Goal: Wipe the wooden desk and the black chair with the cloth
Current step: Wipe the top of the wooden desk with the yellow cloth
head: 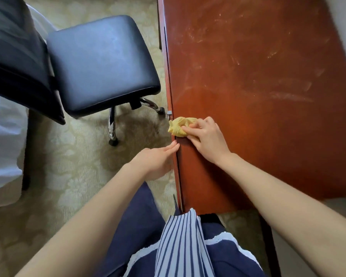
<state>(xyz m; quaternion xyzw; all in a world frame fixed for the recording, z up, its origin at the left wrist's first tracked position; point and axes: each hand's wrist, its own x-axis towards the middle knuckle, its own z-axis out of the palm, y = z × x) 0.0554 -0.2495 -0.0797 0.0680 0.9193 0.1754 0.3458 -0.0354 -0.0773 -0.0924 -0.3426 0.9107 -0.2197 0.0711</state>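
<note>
Covering cloth (178,126): right hand (206,139).

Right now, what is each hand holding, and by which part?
The right hand grips the bunched yellow cloth by its near end, on the desk edge. The left hand holds nothing.

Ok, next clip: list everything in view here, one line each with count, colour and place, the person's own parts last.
desk: one, reddish-brown wood with pale smears, right half of the view.
cloth: one, yellow, bunched at the desk's left edge.
chair: one, black padded seat and back on a chrome base, left of the desk, apart from it.
carpet: one, beige patterned, covering the floor.
bedding: white, far left edge.
clothing: striped blue-and-white top, navy shorts, bottom centre.
right hand: one, on the desk, fingers pressing the cloth.
left hand: one, open, empty, fingertips at the desk's edge.
</note>
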